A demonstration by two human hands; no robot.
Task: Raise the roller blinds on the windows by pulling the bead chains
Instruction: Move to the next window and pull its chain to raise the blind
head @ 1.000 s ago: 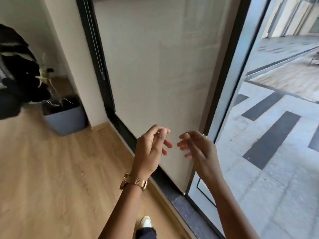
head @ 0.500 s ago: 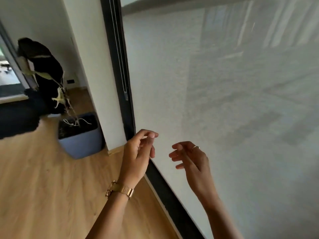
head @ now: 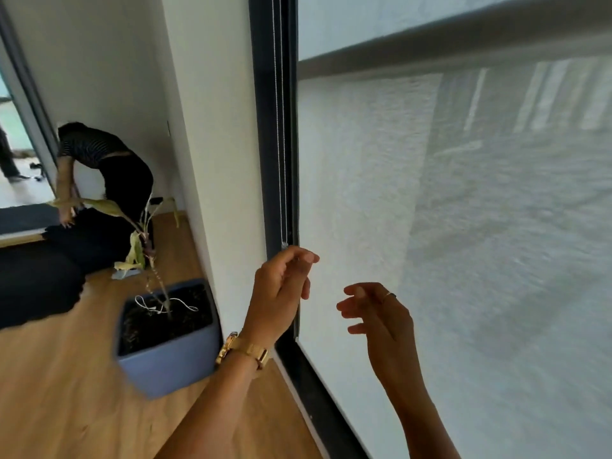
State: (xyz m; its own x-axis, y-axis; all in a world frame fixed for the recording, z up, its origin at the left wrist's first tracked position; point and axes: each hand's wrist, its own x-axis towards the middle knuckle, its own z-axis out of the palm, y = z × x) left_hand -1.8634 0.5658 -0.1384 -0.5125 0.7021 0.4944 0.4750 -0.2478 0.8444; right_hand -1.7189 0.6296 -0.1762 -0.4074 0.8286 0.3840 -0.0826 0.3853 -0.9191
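Bead chain (head: 279,127): hangs along dark window frame (head: 265,160), left of lowered roller blind (head: 463,226). Left hand (head: 281,293) just below chain's end, fingers loosely curled, empty; right hand (head: 381,316) spread, empty. Blue planter (head: 165,342) left on wood floor (head: 49,392).

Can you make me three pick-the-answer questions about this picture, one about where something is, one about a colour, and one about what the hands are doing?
1. Where does the bead chain hang?
A. Along the dark window frame, left of the blind
B. Across the middle of the blind
C. On the floor

2. What colour is the plant pot?
A. Red
B. Blue-grey
C. Yellow

3. What are the hands doing?
A. Both gripping the chain tightly
B. Both flat on the floor
C. Both empty, the left hand just below the chain's end

Answers:
1. A, the thin chain runs down the dark frame beside the blind.
2. B, the square pot by the wall is blue-grey.
3. C, the left hand's fingers are near the chain's end but not closed on it, and the right hand is open in front of the blind.
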